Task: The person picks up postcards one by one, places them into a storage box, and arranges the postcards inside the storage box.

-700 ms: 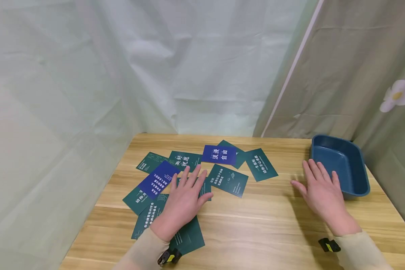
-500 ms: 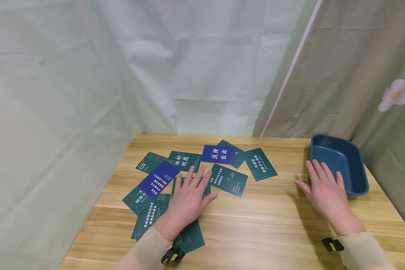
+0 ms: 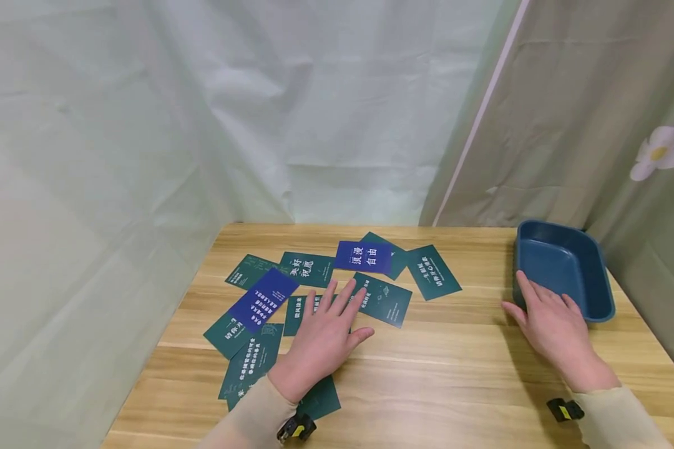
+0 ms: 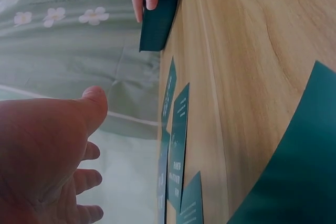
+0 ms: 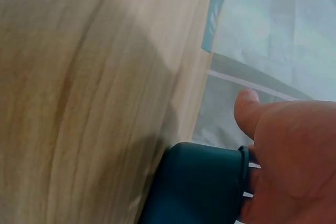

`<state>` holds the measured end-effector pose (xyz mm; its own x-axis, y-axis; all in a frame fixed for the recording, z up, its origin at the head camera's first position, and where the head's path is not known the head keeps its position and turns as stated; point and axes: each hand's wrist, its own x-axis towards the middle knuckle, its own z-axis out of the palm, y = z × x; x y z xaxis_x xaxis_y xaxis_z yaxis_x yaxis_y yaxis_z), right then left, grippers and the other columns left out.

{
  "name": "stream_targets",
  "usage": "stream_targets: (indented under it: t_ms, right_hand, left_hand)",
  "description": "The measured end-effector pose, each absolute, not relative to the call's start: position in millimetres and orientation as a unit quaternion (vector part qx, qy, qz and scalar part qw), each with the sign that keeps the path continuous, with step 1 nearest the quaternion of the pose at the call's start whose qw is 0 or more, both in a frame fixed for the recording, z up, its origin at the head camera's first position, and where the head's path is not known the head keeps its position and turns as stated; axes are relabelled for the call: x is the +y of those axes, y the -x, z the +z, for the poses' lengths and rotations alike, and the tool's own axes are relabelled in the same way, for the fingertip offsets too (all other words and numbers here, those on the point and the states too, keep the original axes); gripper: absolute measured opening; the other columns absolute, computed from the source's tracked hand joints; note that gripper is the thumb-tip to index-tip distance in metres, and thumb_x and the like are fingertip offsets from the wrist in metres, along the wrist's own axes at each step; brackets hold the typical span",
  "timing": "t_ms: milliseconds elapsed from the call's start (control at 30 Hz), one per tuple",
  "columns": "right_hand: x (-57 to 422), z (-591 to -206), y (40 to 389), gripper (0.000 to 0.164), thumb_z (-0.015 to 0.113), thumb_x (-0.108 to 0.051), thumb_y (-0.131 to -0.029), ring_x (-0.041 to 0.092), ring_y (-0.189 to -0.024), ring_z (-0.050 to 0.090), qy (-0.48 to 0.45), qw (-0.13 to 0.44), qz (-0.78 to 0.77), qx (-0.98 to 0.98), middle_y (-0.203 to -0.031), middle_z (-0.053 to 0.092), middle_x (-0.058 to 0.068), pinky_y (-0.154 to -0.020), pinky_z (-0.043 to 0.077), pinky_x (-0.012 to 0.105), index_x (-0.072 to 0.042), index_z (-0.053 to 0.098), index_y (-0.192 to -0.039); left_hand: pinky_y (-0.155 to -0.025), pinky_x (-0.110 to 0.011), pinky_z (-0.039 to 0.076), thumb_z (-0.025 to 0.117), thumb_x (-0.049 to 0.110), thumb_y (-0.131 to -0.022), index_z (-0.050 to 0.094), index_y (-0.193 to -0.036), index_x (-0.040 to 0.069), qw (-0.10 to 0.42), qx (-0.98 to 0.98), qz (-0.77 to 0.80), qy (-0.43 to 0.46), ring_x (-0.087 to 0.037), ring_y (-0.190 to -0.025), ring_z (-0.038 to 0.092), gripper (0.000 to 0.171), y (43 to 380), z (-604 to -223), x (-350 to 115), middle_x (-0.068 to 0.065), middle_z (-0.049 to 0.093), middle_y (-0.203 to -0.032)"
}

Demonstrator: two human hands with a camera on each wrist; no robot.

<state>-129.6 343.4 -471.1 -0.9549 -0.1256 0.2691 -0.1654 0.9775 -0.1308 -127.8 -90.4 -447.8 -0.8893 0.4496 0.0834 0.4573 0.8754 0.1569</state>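
Observation:
My left hand (image 3: pixel 322 340) hovers over several scattered green and blue printed cards, its fingers spread and straight. Below it lies a green card (image 3: pixel 294 312), partly hidden by the fingers. In the left wrist view this hand (image 4: pixel 47 156) appears raised off the table and holds nothing. My right hand (image 3: pixel 556 327) is at the near left corner of a dark blue plastic bin (image 3: pixel 553 262). Its fingers reach over the rim, while the thumb (image 5: pixel 247 111) stays outside and apart from the wall. Whether those fingers touch the bin is unclear.
A blue card (image 3: pixel 363 257) overlaps a green one at the back. Another green card (image 3: pixel 434 272) lies farthest right, and a long blue card (image 3: pixel 265 299) lies at left. The wooden table (image 3: pixel 427 386) meets hanging curtains (image 3: pixel 359 125) behind and at the sides.
My left hand has drifted a little to the right over the cards. My right hand has moved slightly right and nearer me, its fingers now over the bin's rim. The cards stay put.

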Motion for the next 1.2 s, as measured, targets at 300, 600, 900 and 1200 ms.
stream_targets:
  t_ms: [300,600,900,1200]
  right_hand:
    - [341.4,-472.9,119.9,0.063,0.080,-0.009,-0.099,0.053,-0.087,0.071,-0.103,0.192,0.071,-0.973,-0.106,0.075,0.033,-0.079,0.054,0.070,0.008,0.053,-0.154]
    - [334.3,-474.4,98.2,0.056,0.080,-0.002,-0.095,0.043,-0.065,0.066,-0.112,0.211,0.072,-0.968,-0.065,0.061,0.011,-0.067,0.053,0.066,0.008,0.060,-0.147]
    - [325.2,-480.1,74.8,0.055,0.082,-0.001,-0.093,0.036,-0.064,0.065,-0.124,0.208,0.077,-0.967,-0.068,0.063,0.007,-0.064,0.054,0.060,0.007,0.064,-0.144]
    - [307.1,-471.9,52.8,0.056,0.083,-0.005,-0.093,0.030,-0.065,0.065,-0.139,0.189,0.083,-0.969,-0.070,0.063,0.003,-0.064,0.056,0.054,0.005,0.065,-0.145]
  left_hand:
    - [-0.126,-0.077,0.018,0.054,0.063,-0.111,0.039,-0.174,0.022,0.019,-0.967,-0.092,0.235,-0.039,-0.167,0.019,0.077,126.5,-448.8,-92.3,-0.006,0.030,-0.181]
    - [-0.129,-0.070,0.020,0.055,0.061,-0.112,0.042,-0.172,0.018,0.029,-0.961,-0.112,0.249,-0.038,-0.166,0.026,0.075,126.2,-447.4,-93.2,-0.007,0.036,-0.178]
    - [-0.126,-0.051,0.039,0.060,0.051,-0.113,0.051,-0.166,0.010,0.009,-0.941,-0.200,0.274,-0.032,-0.156,0.047,0.068,127.4,-446.5,-82.1,-0.009,0.053,-0.167]
    - [-0.126,-0.052,0.039,0.059,0.053,-0.113,0.056,-0.163,0.013,-0.020,-0.938,-0.200,0.281,-0.030,-0.153,0.050,0.064,127.9,-443.7,-67.6,-0.006,0.057,-0.164]
